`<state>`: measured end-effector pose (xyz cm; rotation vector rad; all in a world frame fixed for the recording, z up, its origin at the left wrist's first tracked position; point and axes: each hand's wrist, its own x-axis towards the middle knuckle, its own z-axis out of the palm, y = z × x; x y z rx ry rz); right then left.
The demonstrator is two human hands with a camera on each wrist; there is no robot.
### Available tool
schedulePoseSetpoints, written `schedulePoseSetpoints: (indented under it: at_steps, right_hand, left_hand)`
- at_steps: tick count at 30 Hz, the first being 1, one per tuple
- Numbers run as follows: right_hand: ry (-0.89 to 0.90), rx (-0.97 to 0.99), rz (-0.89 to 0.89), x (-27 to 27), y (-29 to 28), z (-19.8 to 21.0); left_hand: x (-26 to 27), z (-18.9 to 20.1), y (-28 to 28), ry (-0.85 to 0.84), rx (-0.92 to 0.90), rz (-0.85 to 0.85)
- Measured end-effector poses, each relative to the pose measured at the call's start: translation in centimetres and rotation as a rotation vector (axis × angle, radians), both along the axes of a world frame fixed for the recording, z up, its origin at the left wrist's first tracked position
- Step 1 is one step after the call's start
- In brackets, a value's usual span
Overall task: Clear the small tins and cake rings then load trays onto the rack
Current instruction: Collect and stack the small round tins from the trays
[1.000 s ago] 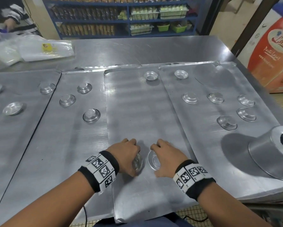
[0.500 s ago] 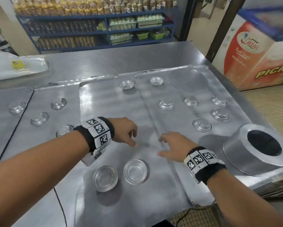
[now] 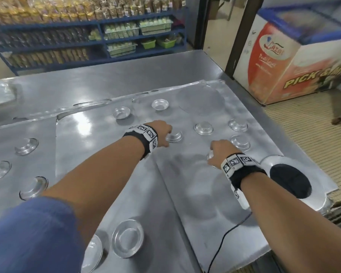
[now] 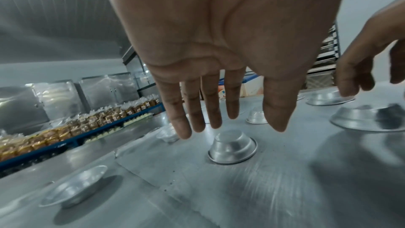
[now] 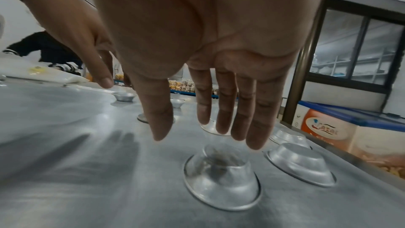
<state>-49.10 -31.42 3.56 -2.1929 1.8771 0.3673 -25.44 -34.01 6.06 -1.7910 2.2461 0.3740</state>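
Several small metal tins lie on flat metal trays [image 3: 110, 174] that cover the table. My left hand [image 3: 164, 133] hovers open, fingers straight, just above an upside-down tin [image 4: 232, 146] near the seam of the right-hand tray. My right hand [image 3: 220, 152] is open too, fingers spread over another upside-down tin [image 5: 221, 178]. Neither hand holds anything. A big cake ring [image 3: 290, 182] stands at the tray's right front corner, beside my right wrist. Two upright tins [image 3: 127, 238] sit side by side near the front edge, under my left forearm.
More tins [image 3: 203, 128] dot the right tray, two upright ones [image 3: 121, 112] sit at the back, and others [image 3: 26, 146] lie on the left tray. A freezer chest [image 3: 295, 62] stands right of the table. Blue shelving [image 3: 87, 36] lines the far wall. A black cable [image 3: 224, 239] crosses the front.
Both hands let go of the two tins at the front edge, then reached forward and right. They now hover open over two upside-down tins on the right tray.
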Motion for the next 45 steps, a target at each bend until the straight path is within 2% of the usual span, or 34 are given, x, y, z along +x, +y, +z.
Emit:
schedulePoseSetpoints:
  at_steps: [4,12,20,25,31,37,41,45]
  right_hand:
    - [0.06,0.025,-0.036,-0.5,-1.5,-0.2]
    - [0.04,0.124,-0.051,-1.1,-3.5,-1.8]
    - [0.029,0.172,-0.077,-1.5,-4.1,-2.0]
    - [0.076,0.141,-0.078,-1.0,-3.8,-1.2]
    - [-0.019,0.112,-0.092,0.0,-2.2,-0.1]
    - [-0.079,0.093,-0.072,2.2,1.1,1.7]
    - [-0.091,0.097,0.038,4.8,3.5,2.6]
    - [-0.106,0.107,0.176,8.1,7.1,3.7]
  left_hand:
    - [-1.7,-2.5,-2.9,0.029,0.001,0.065]
    - [-3.5,-5.4,-6.1,-0.008,0.042,0.167]
    - [-4.1,-5.0,-6.8,-0.001,-0.013,0.185]
    - [-4.4,-4.5,-6.2,-0.038,0.021,0.166]
    - [-2.2,-3.3,-4.8,-0.011,0.051,0.218]
    - [-0.1,0.7,-1.3,0.022,0.075,0.214]
    - [1.8,3.5,3.1,0.034,0.096,0.214]
    - [4.8,4.6,8.1,0.042,0.132,0.195]
